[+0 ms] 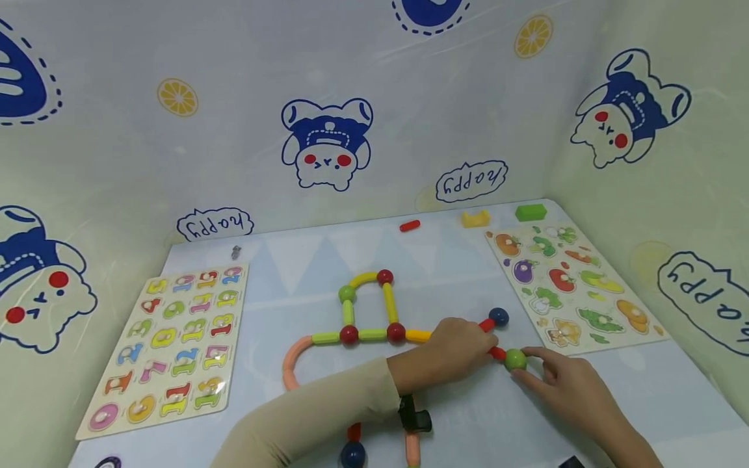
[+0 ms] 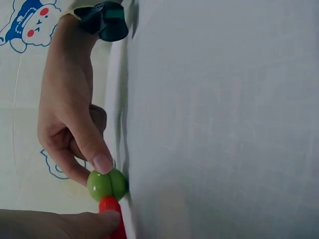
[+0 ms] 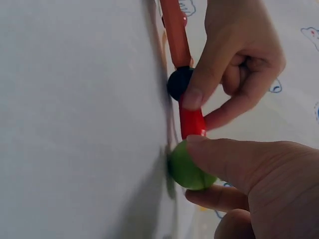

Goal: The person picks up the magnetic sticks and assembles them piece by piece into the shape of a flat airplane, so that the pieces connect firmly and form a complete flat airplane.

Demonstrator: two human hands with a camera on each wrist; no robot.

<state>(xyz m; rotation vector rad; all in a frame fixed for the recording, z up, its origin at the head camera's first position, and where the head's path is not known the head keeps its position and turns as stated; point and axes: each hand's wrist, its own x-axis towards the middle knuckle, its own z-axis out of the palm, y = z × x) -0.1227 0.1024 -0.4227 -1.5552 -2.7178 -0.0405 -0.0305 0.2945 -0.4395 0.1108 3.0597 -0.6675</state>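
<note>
My left hand [image 1: 453, 351] pinches a short red stick [image 2: 113, 216] between thumb and finger. At the stick's end, my right hand [image 1: 570, 390] grips a green ball [image 1: 515, 360] with thumb and fingertips. Stick and ball meet in both wrist views. A dark blue ball [image 3: 180, 83] at the stick's other end, joined to an orange-brown stick [image 3: 175, 35], shows in the right wrist view. Just beyond my left hand is another dark blue ball [image 1: 499, 317] on a red piece. A yellow stick [image 1: 418, 336] runs under the left hand from a red ball [image 1: 396, 333].
Joined sticks and balls, with a yellow curved stick [image 1: 364, 278] and a salmon curved stick [image 1: 292, 364], spread across the table. A number puzzle board [image 1: 131, 331] lies left, a vegetable puzzle board [image 1: 547, 312] right. Red, yellow and green blocks [image 1: 531, 212] sit along the back edge.
</note>
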